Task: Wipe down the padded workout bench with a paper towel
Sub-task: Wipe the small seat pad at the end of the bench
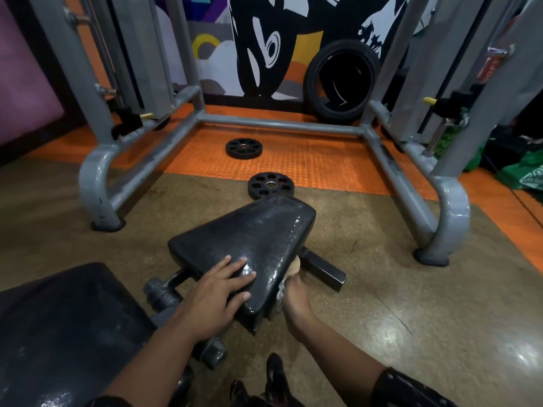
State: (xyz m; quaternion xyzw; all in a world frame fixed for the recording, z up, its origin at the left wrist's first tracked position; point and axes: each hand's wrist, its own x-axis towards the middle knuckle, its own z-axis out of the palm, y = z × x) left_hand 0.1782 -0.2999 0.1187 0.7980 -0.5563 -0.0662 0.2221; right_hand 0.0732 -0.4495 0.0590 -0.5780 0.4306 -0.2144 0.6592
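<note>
1. A grey steel rack frame (276, 124) stands on the floor, with its crossbar at the back and a curved foot at each front corner.
2. Inside the frame lies an orange studded mat (308, 160); in front of it the floor is brown speckled rubber (382, 304) that shines with reflected light.
3. Two black weight plates (243, 147) (270, 185) lie flat between the frame's side rails.
4. Behind the crossbar a black tyre (342, 85) leans against a painted mural wall (264, 39).
5. Right of the frame lie green bags (523, 171); left of it, a pink panel (23, 83).
</note>
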